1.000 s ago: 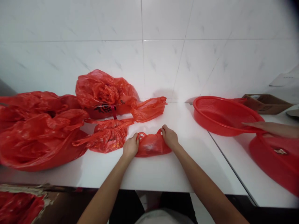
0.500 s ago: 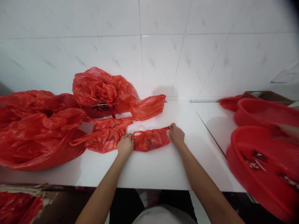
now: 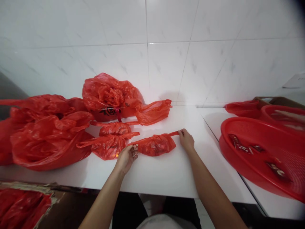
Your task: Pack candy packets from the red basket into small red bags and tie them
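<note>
Small red bag [image 3: 156,144] lies on the white counter [image 3: 166,171]. Left hand [image 3: 127,156] and right hand [image 3: 186,140], each pinched closed on a handle, pull outward, stretching the bag taut between them.

- Bare tabletop [image 3: 164,173] lies open in front of the small red bag [image 3: 156,144], between both forearms and out to the near edge.
- Left is blocked: tied red bags [image 3: 108,146] sit just beside the left hand [image 3: 126,156], with big bags [image 3: 47,133] piled behind.
- Right of the right hand [image 3: 186,140], a clear strip runs to the red basket [image 3: 262,156].
- The tiled wall [image 3: 166,63] closes the back.
</note>
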Tool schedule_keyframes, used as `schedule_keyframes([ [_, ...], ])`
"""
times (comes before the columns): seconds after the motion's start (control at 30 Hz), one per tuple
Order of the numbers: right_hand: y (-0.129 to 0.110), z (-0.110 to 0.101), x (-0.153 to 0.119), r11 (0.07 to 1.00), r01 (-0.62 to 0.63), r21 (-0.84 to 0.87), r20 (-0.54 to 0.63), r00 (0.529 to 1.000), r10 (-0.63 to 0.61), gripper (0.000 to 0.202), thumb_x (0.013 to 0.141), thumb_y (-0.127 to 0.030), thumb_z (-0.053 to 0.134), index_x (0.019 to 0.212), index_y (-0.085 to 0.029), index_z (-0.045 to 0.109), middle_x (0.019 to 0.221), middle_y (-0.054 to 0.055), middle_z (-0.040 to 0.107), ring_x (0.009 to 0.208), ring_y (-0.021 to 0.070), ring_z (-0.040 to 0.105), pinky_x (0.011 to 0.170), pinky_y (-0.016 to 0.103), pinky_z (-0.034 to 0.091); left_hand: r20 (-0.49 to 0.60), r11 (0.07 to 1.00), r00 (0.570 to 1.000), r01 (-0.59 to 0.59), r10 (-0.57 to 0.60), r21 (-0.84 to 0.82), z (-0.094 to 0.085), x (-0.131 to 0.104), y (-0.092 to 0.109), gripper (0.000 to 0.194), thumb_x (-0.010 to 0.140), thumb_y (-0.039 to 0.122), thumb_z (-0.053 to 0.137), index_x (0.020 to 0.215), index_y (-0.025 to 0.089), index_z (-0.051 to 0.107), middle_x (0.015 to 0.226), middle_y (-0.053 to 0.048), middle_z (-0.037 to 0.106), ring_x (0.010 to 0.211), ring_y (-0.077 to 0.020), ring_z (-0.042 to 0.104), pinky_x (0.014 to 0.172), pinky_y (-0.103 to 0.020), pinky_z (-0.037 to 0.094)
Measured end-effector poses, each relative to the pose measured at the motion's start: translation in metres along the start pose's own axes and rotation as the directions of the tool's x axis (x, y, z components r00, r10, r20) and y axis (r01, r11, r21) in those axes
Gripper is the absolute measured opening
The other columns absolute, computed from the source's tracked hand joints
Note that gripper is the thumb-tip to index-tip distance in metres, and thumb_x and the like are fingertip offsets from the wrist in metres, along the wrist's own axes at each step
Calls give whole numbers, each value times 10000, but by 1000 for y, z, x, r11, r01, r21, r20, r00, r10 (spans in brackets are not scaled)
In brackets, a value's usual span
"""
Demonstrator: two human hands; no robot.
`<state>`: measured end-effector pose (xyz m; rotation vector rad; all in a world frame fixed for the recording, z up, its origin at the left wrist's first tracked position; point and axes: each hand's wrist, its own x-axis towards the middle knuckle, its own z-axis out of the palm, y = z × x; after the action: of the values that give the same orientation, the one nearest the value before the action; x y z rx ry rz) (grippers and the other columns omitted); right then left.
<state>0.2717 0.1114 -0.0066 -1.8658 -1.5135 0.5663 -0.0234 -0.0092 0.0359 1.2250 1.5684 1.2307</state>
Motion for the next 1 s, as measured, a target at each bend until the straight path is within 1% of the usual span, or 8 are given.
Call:
schedule_keyframes([
  [0.17, 5, 2, 0, 954, 60, 293, 50, 996, -78, 311, 885, -485, 440, 832, -215, 585, 700, -9, 614, 652, 139, 537, 607, 244, 376, -232, 971, 943, -229, 240, 74, 9, -16, 28, 453, 831, 356, 534, 1265, 251, 457, 1333, -95, 496, 1194, -224, 506, 982, -402, 419],
  [0.27, 2, 7, -1, 881, 85, 465, 90, 986, -143, 392, 854, -565, 455, 840, -198, 590, 673, -14, 592, 607, 121, 526, 601, 242, 428, -38, 761, 854, -441, 519, 476, 34, -15, 46, 461, 862, 297, 546, 1314, 250, 472, 1456, -93, 405, 1369, -250, 320, 1130, -446, 225],
  [0.33, 1, 9, -2, 837, 80, 541, 94, 984, -155, 448, 811, -620, 494, 853, -188, 603, 661, -14, 583, 590, 116, 518, 586, 243, 442, 180, 665, 877, -458, 445, 590, 55, -6, 50, 450, 872, 276, 542, 1317, 231, 499, 1442, -110, 445, 1360, -277, 340, 1128, -475, 216],
  [0.5, 6, 6, 0, 771, 46, 635, -3, 998, -57, 525, 777, -645, 519, 1014, -182, 591, 713, -11, 586, 562, 102, 520, 541, 236, 450, 354, 696, 910, -397, 215, 598, 74, 15, 50, 316, 801, 222, 614, 1105, 151, 666, 1060, -153, 689, 1032, -332, 613, 938, -495, 417],
  [0.6, 11, 6, 4, 766, 31, 642, -38, 999, -8, 502, 790, -597, 522, 1059, -176, 578, 708, -10, 579, 553, 102, 532, 542, 240, 467, 501, 750, 854, -422, 141, 510, 45, 12, 73, 252, 808, 277, 622, 1042, 210, 685, 960, -52, 716, 850, -220, 654, 765, -320, 492],
  [0.73, 13, 11, 6, 801, 47, 596, -17, 999, -46, 431, 780, -531, 543, 998, -163, 598, 670, -6, 577, 544, 107, 537, 529, 236, 467, 641, 818, 763, -416, 78, 396, -27, 0, 118, 325, 815, 452, 620, 991, 183, 671, 901, -18, 685, 806, -183, 625, 680, -249, 474],
  [0.9, 2, 19, 6, 879, 133, 458, -13, 990, -143, 355, 839, -436, 444, 981, -151, 602, 674, 14, 595, 552, 123, 547, 541, 252, 475, 505, 780, 854, -228, -127, 582, -109, -3, 118, 355, 789, 455, 616, 1040, 208, 654, 977, -30, 676, 909, -233, 622, 791, -308, 481],
  [1.0, -23, 27, 9, 915, 242, 323, -3, 967, -255, 305, 853, -310, 400, 1004, -165, 621, 761, 40, 650, 623, 143, 588, 626, 282, 496, 270, 671, 963, -201, 1, 713, -130, -9, 94, 422, 773, 476, 586, 1103, 218, 636, 1131, -81, 660, 1025, -288, 603, 913, -390, 446],
])
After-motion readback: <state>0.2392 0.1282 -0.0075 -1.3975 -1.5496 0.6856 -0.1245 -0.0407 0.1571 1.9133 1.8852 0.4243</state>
